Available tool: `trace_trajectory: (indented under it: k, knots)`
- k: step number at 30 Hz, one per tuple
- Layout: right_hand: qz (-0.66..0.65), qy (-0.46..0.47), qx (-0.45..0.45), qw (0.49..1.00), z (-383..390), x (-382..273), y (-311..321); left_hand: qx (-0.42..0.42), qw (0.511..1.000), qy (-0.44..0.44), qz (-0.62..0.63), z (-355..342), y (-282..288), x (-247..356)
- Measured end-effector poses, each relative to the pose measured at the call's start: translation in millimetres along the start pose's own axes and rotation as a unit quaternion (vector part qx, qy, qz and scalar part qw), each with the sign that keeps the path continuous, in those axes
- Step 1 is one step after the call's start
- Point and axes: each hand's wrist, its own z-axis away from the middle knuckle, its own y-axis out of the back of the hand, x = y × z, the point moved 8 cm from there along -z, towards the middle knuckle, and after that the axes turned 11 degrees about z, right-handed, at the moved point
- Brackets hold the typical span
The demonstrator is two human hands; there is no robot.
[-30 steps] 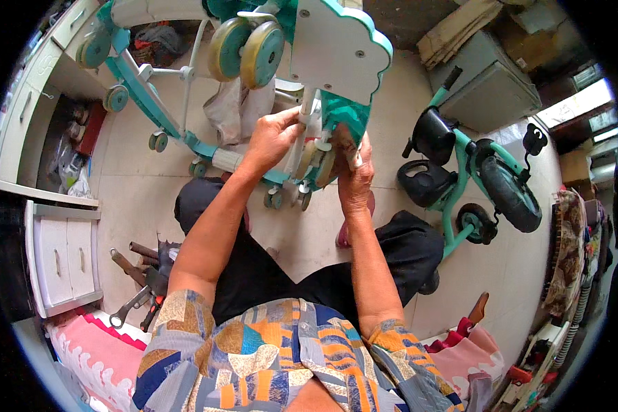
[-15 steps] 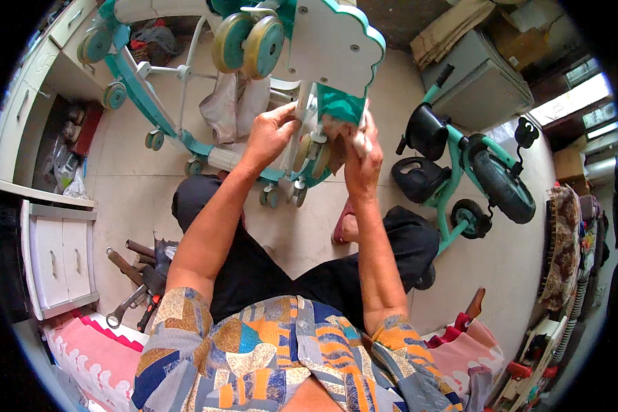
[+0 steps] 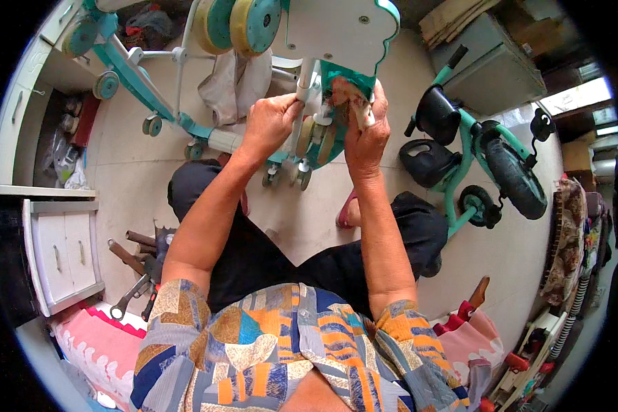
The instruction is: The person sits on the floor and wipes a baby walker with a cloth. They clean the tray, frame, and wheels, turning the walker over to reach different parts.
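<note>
A teal and white wheeled frame, which looks like a baby walker [image 3: 139, 90], stands tipped up before me with its castor wheels [image 3: 255, 26] showing. My left hand [image 3: 271, 129] is closed round a white tube [image 3: 307, 79] of it. My right hand [image 3: 368, 141] holds a pale, stained cloth [image 3: 361, 110] against the teal part below a white scallop-edged panel [image 3: 336, 34]. The right fingertips are partly hidden behind the cloth and the frame. Another set of castors [image 3: 316, 137] sits between my two hands.
On the right lies a teal tricycle [image 3: 468, 154] with black wheels. Wrenches [image 3: 129, 295] and other tools lie on the left floor near a small white cabinet [image 3: 60, 257]. A pale cloth bag [image 3: 230, 89] is behind the frame. A grey box-like cabinet [image 3: 484, 72] stands far right.
The upper castors and panel sit higher and closer in view. My right hand and its cloth have shifted slightly along the teal part; my left hand keeps its hold on the tube.
</note>
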Motion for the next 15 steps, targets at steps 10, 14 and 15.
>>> trace_trajectory:
  k: [10, 14, 15]
  knots:
    - [0.061, -0.051, -0.027, 0.996, 80, 48, -38, 0.002, 0.999, -0.044, -0.002, -2, 0, 3]
    - [0.022, -0.116, -0.045, 0.992, 101, 67, -50, -0.024, 0.999, -0.021, -0.024, -2, -1, 2]
    - [0.019, -0.126, -0.049, 0.991, 108, 73, -54, -0.023, 0.999, -0.019, -0.017, -2, -1, 3]
